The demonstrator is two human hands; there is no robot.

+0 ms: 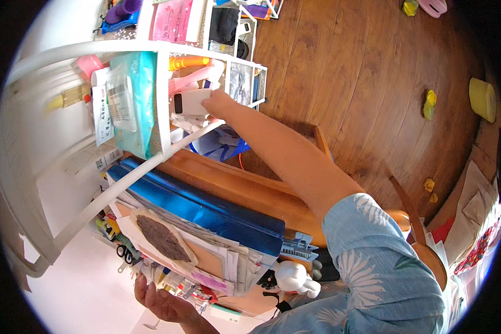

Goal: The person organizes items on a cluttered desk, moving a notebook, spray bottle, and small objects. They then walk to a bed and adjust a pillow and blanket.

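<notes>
My right hand (218,105) reaches into a white metal shelf rack and grips the end of a white box-like object (192,102) with a dark rounded patch. Beside that object lie a pink brush-like item (188,81) and an orange-yellow tube (188,62). A teal plastic package (140,104) stands on the shelf to the left. My left hand (163,298) is held palm up with its fingers apart, near black-handled scissors (124,253) and a stack of papers. Nothing shows in the left hand.
White rack bars (121,183) cross in front of my right hand. A blue glossy folder (200,208) and papers (217,259) stand upright in the middle. Nearby are a white figurine (294,277) and a blue clip (299,247). Yellow slippers and a yellow bin (482,100) are on the wooden floor.
</notes>
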